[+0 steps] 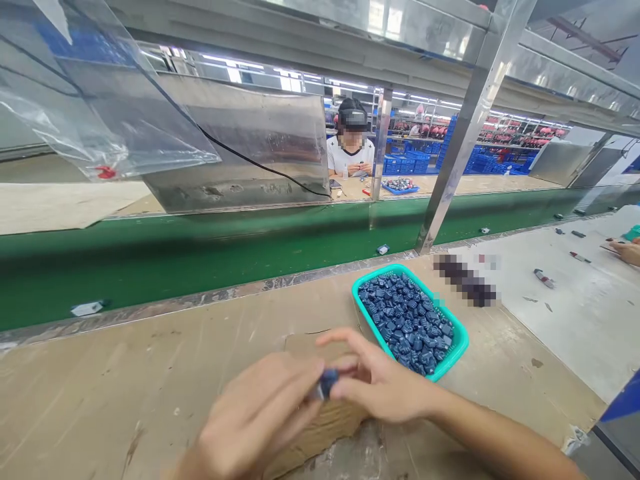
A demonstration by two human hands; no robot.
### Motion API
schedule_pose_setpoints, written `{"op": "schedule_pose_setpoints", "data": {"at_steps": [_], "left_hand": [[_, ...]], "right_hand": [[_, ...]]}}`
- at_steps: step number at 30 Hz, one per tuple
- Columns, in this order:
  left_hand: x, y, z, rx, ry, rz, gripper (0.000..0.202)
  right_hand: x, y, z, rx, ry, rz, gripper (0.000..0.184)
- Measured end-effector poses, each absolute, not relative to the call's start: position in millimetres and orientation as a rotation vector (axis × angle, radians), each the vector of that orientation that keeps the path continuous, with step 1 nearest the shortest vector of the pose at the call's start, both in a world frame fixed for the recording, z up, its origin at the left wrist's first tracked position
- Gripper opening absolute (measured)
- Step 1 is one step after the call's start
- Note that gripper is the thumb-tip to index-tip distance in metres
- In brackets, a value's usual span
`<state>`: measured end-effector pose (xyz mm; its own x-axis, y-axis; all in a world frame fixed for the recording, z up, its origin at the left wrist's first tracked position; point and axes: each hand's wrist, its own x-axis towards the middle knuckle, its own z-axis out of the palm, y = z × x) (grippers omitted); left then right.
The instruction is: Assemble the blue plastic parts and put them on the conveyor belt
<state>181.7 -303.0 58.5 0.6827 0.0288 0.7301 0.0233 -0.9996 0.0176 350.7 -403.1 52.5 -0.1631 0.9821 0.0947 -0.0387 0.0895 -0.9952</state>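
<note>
Between my two hands, just over the cardboard-covered bench, is a small dark blue plastic part [327, 384] with a pale portion on its left side. My left hand [270, 407] has its fingers closed around the pale side, and motion blurs it a little. From the right, my right hand [380, 380] pinches the blue side between thumb and fingers, with the index finger raised. Beyond my right hand stands a turquoise plastic basket [463, 340] filled with many small dark blue parts [405, 320]. The exact shape of the held part is hidden by my fingers.
A green conveyor belt [225, 243] runs behind the bench, carrying a few small white-and-blue pieces [87, 309]. A metal post [455, 133] rises at its near edge. Clear plastic [125, 100] hangs at upper left. Another person [351, 147] sits across; a co-worker's hand [627, 252] shows at right.
</note>
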Motion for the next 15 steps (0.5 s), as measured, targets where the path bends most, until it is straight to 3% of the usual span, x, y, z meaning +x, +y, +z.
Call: {"op": "schedule_pose_setpoints", "data": {"at_steps": [3, 5, 9, 15], "left_hand": [[206, -244, 56, 2.882, 0.388, 1.014, 0.025], [218, -194, 51, 2.87, 0.769, 0.75, 0.03], [225, -116, 33, 2.85, 1.256, 0.42, 0.04], [217, -101, 26, 2.769, 1.364, 0.27, 0.054]], "right_hand": [[382, -395, 64, -1.552, -1.681, 0.515, 0.049], [404, -390, 63, -1.818, -1.831, 0.245, 0.047], [426, -388, 51, -2.041, -2.08, 0.158, 0.046], [425, -389, 47, -2.069, -2.004, 0.193, 0.034]]}}
